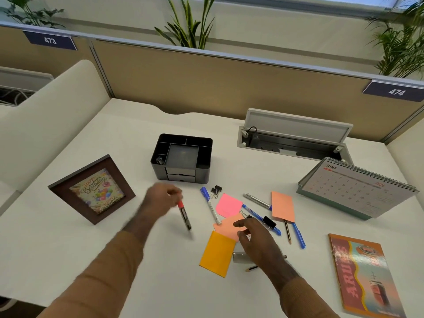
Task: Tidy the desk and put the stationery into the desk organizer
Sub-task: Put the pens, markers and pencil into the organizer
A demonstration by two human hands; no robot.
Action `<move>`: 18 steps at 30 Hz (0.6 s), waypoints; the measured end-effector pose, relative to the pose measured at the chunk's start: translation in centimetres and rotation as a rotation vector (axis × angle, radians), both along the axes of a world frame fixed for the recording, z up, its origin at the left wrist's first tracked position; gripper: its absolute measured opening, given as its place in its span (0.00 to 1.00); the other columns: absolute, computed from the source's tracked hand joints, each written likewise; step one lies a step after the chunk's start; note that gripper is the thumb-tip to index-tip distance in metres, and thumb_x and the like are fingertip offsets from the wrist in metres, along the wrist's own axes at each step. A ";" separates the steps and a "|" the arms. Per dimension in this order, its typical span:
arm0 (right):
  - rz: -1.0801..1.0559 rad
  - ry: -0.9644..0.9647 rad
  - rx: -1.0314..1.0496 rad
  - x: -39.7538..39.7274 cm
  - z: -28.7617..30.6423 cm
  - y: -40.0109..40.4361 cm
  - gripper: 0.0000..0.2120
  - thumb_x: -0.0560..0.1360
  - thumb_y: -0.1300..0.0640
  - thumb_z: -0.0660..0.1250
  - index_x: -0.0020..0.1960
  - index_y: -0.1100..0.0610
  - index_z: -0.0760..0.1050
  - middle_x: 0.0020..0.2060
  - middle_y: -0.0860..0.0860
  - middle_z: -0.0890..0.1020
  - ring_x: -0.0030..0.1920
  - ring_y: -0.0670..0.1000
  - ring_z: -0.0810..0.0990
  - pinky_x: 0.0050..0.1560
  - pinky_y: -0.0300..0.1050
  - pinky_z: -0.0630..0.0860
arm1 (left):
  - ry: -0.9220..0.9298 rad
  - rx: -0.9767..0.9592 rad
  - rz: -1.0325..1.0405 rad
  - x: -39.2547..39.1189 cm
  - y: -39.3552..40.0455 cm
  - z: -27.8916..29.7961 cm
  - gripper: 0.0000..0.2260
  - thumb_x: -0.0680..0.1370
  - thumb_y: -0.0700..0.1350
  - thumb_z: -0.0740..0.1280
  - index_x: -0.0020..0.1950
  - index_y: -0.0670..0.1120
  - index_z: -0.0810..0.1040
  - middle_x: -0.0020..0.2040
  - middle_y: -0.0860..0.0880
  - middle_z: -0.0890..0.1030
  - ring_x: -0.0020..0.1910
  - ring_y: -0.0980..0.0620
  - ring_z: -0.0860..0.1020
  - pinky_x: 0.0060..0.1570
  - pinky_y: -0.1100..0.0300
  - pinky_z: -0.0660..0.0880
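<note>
The desk [114, 260] is a pale slab inside a partitioned cubicle, and the loose stationery lies scattered over its middle and right. At the far right stands a spiral desk calendar [353, 189] open to June, with a colourful booklet [364, 274] lying flat in front of it. On the left a framed birthday card [96, 190] leans upright, out of the working area.

The black desk organizer [182, 158] sits at the centre rear, its open compartments facing up and 2 small drawers facing the person, so pens can probably be dropped in from above. Its left compartment already holds some small item, too dim to name.

The left hand [160, 198] is blurred with motion just in front of the organizer, its fingers curled round the red-capped end of a red marker [184, 214] that hangs slanting down toward the desk; gripped by that end, it looks ready to go upright into a compartment. The right hand [257, 242] hovers low over the clutter, thumb and fingers narrowly parted and holding nothing I can see, seemingly about to pinch the next item.

Under and around it lie a yellow sticky note [216, 253], an orange one [226, 227] and a pink one [228, 205], with a further orange note [282, 206] to the right. A blue-capped marker [210, 204] lies beside the pink note; a silver pen [257, 200], 2 blue pens [298, 235] and a pencil [288, 232] sit well apart from the organizer. Binder clips [215, 191] rest just in front of it.
</note>
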State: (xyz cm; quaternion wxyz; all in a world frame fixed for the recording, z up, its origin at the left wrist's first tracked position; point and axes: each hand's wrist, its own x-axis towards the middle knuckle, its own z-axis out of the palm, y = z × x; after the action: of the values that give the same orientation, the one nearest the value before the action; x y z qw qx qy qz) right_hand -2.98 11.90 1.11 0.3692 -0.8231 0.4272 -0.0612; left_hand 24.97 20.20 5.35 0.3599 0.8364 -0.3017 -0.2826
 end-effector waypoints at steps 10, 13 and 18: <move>0.241 0.218 -0.215 5.9 -1.6 -1.1 0.21 0.79 0.54 0.60 0.71 0.46 0.66 0.74 0.49 0.65 0.71 0.52 0.65 0.69 0.49 0.66 | -0.404 -0.504 0.350 9.2 0.1 8.2 0.09 0.74 0.43 0.72 0.53 0.43 0.83 0.51 0.45 0.84 0.45 0.49 0.83 0.40 0.77 0.73; 0.277 0.298 -0.250 7.5 -2.5 -1.0 0.21 0.79 0.55 0.60 0.72 0.48 0.66 0.73 0.52 0.65 0.69 0.56 0.67 0.66 0.51 0.70 | -0.510 -0.500 0.319 9.4 -0.1 7.3 0.09 0.75 0.41 0.71 0.54 0.40 0.83 0.52 0.43 0.82 0.47 0.47 0.82 0.44 0.73 0.73; 0.260 0.338 -0.322 8.9 -3.1 -0.7 0.17 0.78 0.59 0.61 0.67 0.56 0.70 0.62 0.56 0.72 0.56 0.55 0.74 0.54 0.48 0.75 | -0.516 -0.509 0.295 9.4 -0.7 5.9 0.09 0.75 0.39 0.71 0.53 0.39 0.83 0.51 0.43 0.80 0.46 0.52 0.80 0.44 0.78 0.72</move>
State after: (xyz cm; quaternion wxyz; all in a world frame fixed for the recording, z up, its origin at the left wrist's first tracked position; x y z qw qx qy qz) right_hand 5.93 11.19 -1.97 0.1615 -0.9176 0.3584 0.0578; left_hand 34.36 19.53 11.27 0.5052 0.7982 -0.3194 0.0755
